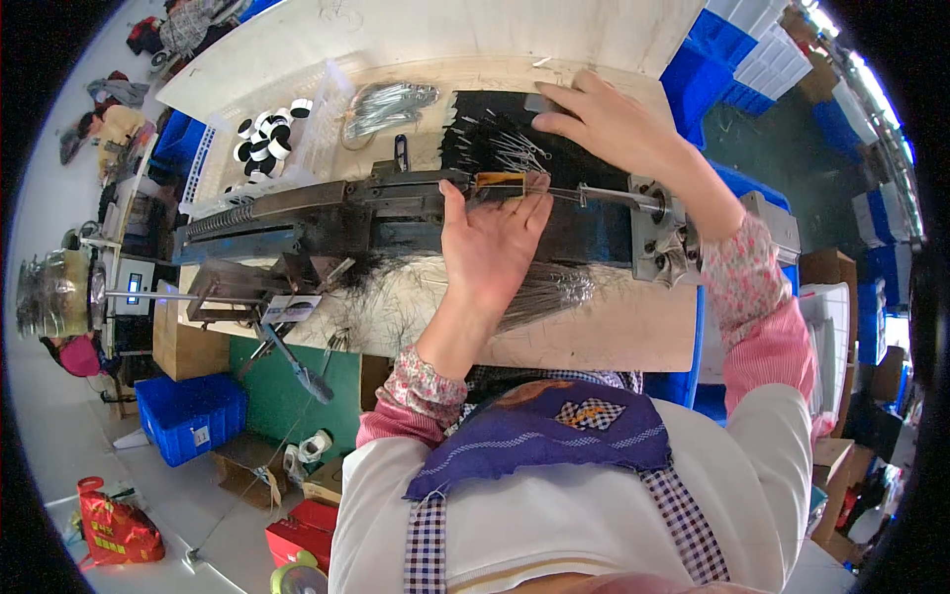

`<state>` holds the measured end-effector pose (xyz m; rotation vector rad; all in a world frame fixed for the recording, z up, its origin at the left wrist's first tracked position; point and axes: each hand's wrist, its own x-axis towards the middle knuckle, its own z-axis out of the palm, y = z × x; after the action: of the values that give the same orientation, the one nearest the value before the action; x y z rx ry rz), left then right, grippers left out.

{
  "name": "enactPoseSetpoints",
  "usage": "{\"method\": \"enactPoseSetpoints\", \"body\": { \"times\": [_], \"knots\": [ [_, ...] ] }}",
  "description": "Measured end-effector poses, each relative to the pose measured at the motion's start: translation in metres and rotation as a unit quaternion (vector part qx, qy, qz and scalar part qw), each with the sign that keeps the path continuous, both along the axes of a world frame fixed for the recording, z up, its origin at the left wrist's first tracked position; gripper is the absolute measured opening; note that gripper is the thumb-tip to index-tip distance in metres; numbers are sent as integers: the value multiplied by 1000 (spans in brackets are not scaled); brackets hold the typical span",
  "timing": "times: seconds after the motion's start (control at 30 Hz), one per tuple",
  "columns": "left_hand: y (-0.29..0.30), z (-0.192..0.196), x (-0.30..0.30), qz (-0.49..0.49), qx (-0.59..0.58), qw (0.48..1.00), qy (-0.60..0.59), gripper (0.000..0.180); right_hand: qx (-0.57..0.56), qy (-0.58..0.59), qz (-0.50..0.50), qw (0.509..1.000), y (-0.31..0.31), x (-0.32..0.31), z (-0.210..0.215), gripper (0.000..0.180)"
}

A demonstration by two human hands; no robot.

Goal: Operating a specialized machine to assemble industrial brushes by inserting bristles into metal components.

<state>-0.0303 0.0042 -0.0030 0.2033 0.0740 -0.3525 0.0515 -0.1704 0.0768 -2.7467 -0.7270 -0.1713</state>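
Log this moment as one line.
left hand: palm up, at long dark metal machine; right hand: over flat black sheet; thin silver wires: on sheet

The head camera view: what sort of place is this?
Probably a small workshop or factory floor. A long, dark metal machine stands on a pale wooden workbench, with a bundle of thin metal wires beside it, and blue and white plastic crates are stacked nearby.

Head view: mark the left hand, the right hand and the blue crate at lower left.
Left hand (487, 246), head view: on the palm.
Right hand (621, 121), head view: on its back.
Blue crate (178, 424), head view: on its wall.
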Motion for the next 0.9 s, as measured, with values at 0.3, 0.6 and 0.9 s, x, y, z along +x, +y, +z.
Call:
{"method": "enactPoseSetpoints", "body": {
  "times": [0.3,0.6,0.9],
  "knots": [
    [-7,-6,-12,71,14,997,-2,70,183,-74,81,977,22,-24,-28,15],
    [-10,-3,-16,103,87,990,-29,69,109,-62,126,984,31,-24,-30,14],
    [-4,1,-9,72,58,996,-4,67,71,-186,135,971,26,-37,-28,16]
  ]
}}
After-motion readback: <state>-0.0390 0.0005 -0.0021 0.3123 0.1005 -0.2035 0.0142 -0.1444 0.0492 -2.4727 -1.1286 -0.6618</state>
